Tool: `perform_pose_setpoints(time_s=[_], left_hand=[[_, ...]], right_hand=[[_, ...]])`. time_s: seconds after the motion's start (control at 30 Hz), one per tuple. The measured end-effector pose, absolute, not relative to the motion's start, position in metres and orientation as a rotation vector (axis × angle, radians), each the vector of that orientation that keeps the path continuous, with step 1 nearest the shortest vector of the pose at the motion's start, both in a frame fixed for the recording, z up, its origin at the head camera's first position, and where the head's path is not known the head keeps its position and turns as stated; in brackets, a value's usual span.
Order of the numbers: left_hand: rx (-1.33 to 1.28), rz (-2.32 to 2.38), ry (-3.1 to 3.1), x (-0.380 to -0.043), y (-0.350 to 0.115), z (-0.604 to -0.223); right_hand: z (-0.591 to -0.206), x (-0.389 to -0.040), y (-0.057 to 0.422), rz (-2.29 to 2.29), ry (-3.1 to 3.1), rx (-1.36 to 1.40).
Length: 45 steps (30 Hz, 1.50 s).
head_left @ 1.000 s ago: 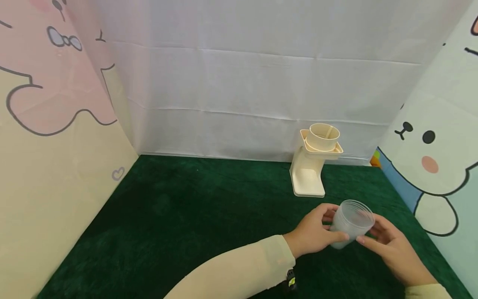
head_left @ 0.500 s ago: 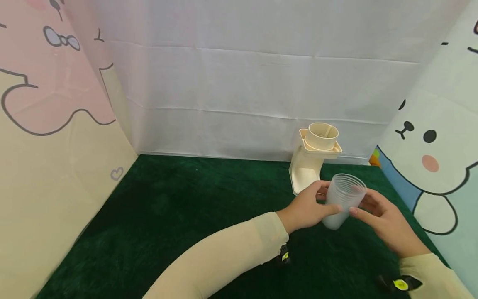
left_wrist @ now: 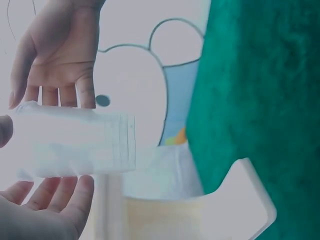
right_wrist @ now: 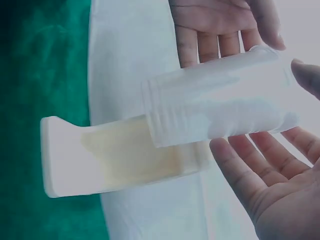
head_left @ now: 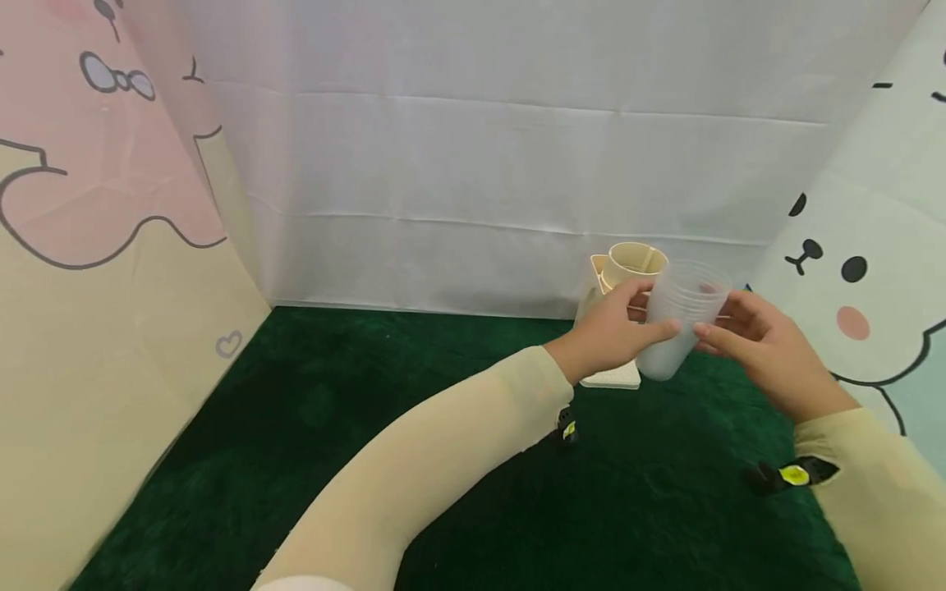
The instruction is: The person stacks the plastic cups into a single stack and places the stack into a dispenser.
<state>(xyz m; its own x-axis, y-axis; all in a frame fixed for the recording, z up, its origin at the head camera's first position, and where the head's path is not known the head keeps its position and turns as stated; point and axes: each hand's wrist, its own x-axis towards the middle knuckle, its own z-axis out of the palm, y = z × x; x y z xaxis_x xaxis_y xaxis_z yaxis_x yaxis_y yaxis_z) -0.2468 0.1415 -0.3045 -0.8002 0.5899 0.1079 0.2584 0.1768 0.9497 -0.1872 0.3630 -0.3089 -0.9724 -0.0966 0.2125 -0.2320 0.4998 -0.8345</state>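
Note:
A stack of translucent plastic cups [head_left: 683,320] is raised in front of me, tilted, with the nested rims at its upper end. My left hand [head_left: 609,332] grips the left side between thumb and fingers. From the right, my right hand [head_left: 769,353] holds the same stack, thumb in front and fingers behind. Just behind the cups stands a cream stand [head_left: 613,377] with a round ring [head_left: 637,258] on top, partly hidden by my left hand and the cups. In the right wrist view the stack [right_wrist: 220,102] overlaps the stand [right_wrist: 125,155].
A dark green cloth [head_left: 443,394] covers the table. White fabric [head_left: 443,164] hangs along the back. Printed cartoon sheets [head_left: 126,328] line the left and right sides. Each sleeve has a black strap [head_left: 809,470] at the wrist.
Both hands have raised the stack of cups from low at the right toward the back, up beside the stand's top. The stand has stayed in place.

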Motion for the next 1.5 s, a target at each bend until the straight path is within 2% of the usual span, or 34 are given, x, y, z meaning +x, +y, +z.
perform_pose_setpoints(time_s=[0.33, 0.8, 1.03, 1.23, 1.5], left_hand=[[0.832, 1.635, 2.287, -0.273, 0.143, -0.260], [0.792, 1.640, 2.378, -0.296, 0.137, -0.215], [0.708, 1.737, 2.329, -0.305, 0.139, -0.213], [0.734, 1.799, 2.327, -0.311, 0.146, -0.215], [0.734, 1.837, 2.282, -0.320, 0.150, -0.234]], right_hand=[[-0.265, -0.216, 0.361, 1.455, -2.529, 0.355], [-0.226, -0.250, 0.344, 1.727, -2.346, 0.413], [-0.220, -0.265, 0.342, 1.765, -2.330, 0.384], [-0.219, -0.274, 0.347, 1.907, -2.194, 0.440], [-0.234, -0.280, 0.349, 1.790, -2.289, 0.404]])
